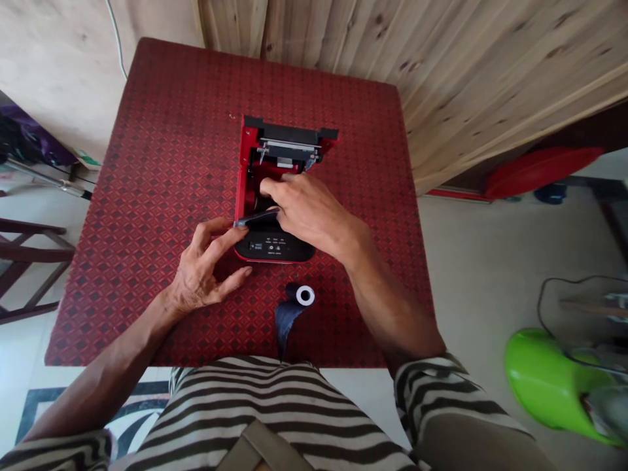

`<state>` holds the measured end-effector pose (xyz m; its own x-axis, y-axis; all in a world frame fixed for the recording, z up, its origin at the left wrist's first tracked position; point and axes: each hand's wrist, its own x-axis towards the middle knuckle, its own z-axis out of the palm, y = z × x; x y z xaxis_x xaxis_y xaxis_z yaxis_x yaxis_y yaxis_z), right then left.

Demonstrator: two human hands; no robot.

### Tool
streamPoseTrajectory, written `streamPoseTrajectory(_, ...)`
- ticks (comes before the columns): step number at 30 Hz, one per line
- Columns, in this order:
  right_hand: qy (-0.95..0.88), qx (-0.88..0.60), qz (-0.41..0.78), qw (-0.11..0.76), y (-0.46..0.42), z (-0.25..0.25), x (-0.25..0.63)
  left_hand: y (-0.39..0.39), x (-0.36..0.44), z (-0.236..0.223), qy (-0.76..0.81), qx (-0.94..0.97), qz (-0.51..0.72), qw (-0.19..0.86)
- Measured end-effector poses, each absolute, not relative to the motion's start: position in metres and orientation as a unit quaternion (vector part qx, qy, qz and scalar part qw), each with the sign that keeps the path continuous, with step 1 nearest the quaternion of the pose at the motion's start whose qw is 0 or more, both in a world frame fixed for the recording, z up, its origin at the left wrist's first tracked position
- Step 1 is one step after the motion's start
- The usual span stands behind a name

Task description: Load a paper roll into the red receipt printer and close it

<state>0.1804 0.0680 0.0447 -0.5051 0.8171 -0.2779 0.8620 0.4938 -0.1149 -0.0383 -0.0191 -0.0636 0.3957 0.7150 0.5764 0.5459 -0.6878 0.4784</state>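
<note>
A red and black printer (275,245) stands on the table with its lid (289,136) raised, showing the metal and roller mechanism inside. Over its open compartment my right hand (314,212) is bent, fingertips reaching in and partly hidden. A strip of black film (260,217) runs along the compartment's front edge, its right end under my right hand's fingers. My left hand (206,265) touches the strip's left end with its fingertips, its thumb spread away. In front of the printer lies a roll of black film (304,296) with a white core, its loose end trailing toward me.
The table has a red patterned cover (161,131). Behind it rises a wooden plank wall (363,39). A wooden chair (29,252) stands at the left. On the right floor are a green plastic bin (540,379) and a dark cable (542,294).
</note>
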Motion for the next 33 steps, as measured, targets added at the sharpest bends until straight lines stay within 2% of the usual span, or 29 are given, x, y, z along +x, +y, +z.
streamPoseTrajectory(3,0.857,0.489,-0.14,0.088,0.073,0.041,0.181,-0.019,-0.038,-0.063,0.382,0.829,0.394,0.105)
streamPoseTrajectory(10,0.86,0.487,-0.154,-0.008,0.078,0.018,0.184,-0.018,-0.039,-0.065,0.388,0.829,0.39,0.101)
streamPoseTrajectory(16,0.88,0.377,-0.245,-0.153,0.063,0.031,0.218,-0.02,-0.041,-0.062,0.387,0.828,0.391,0.107)
streamPoseTrajectory(20,0.893,0.3,-0.274,-0.192,0.039,0.045,0.232,-0.022,-0.045,-0.047,0.409,0.804,0.398,0.167)
streamPoseTrajectory(23,0.886,0.325,-0.244,-0.225,0.024,0.039,0.224,-0.007,-0.048,-0.024,0.428,0.772,0.416,0.217)
streamPoseTrajectory(28,0.885,0.379,-0.13,-0.237,0.011,0.017,0.206,0.06,-0.038,0.019,0.392,0.809,0.424,0.108)
streamPoseTrajectory(33,0.881,0.38,-0.005,-0.282,0.0,0.007,0.203,0.113,-0.019,0.027,0.378,0.855,0.338,0.103)
